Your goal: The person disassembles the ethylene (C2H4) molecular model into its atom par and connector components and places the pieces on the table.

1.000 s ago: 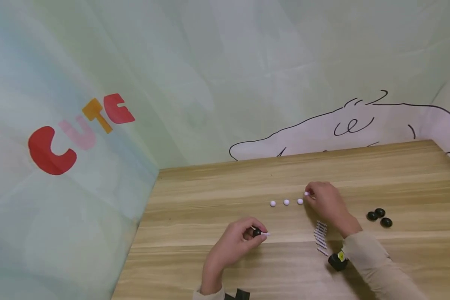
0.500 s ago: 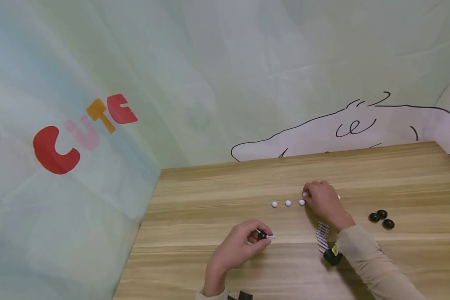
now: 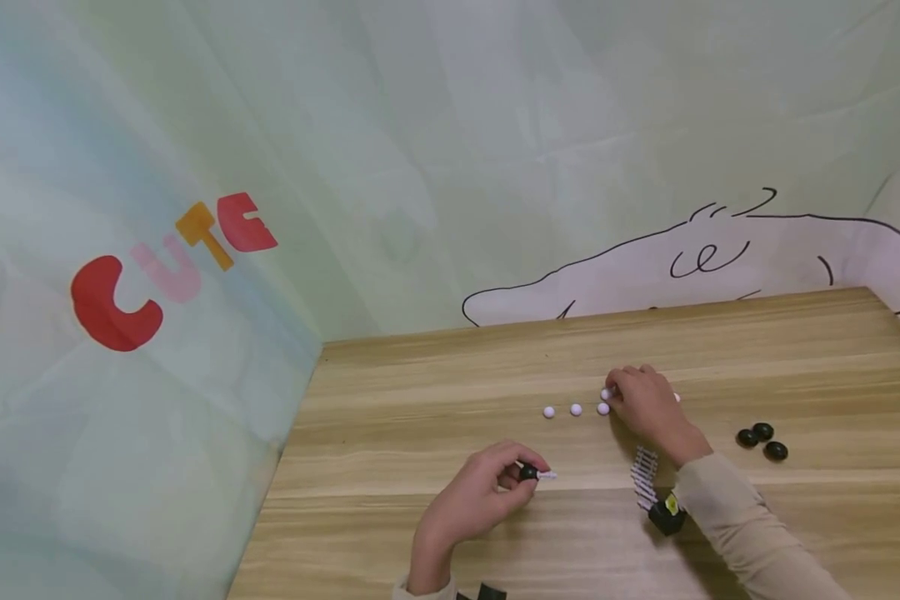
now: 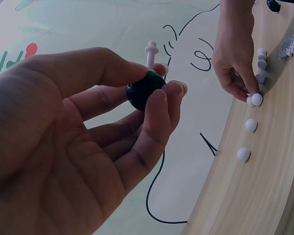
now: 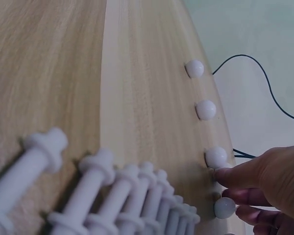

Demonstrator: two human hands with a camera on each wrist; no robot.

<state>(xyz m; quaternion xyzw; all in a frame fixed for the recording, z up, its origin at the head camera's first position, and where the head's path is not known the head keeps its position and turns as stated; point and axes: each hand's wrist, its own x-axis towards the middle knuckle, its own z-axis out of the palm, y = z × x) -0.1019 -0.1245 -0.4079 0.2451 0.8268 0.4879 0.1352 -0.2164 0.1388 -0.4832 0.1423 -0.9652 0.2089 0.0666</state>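
Note:
In the head view my left hand point(image 3: 471, 490) holds a shiny black ball point(image 3: 528, 472) with a short white peg point(image 3: 547, 475) sticking out of it. The left wrist view shows the ball point(image 4: 143, 91) pinched between thumb and fingers, above the table. Further back, my right hand point(image 3: 648, 407) pinches a small white ball point(image 3: 606, 393) close behind the third white ball point(image 3: 603, 409) of a row. Another white ball point(image 5: 225, 207) lies by the right fingers in the right wrist view. Part of the row is hidden behind this hand.
Several white ribbed pegs point(image 3: 645, 477) lie side by side below the right wrist, near a black wrist camera point(image 3: 667, 515). Three black pieces point(image 3: 762, 432) sit to the right on the wooden table point(image 3: 420, 375). A printed cloth wall point(image 3: 390, 167) rises behind.
My right hand has moved slightly left, and the white ball in its fingers is now closer to the third ball. Another white ball shows right of the hand. The left hand shifted slightly right.

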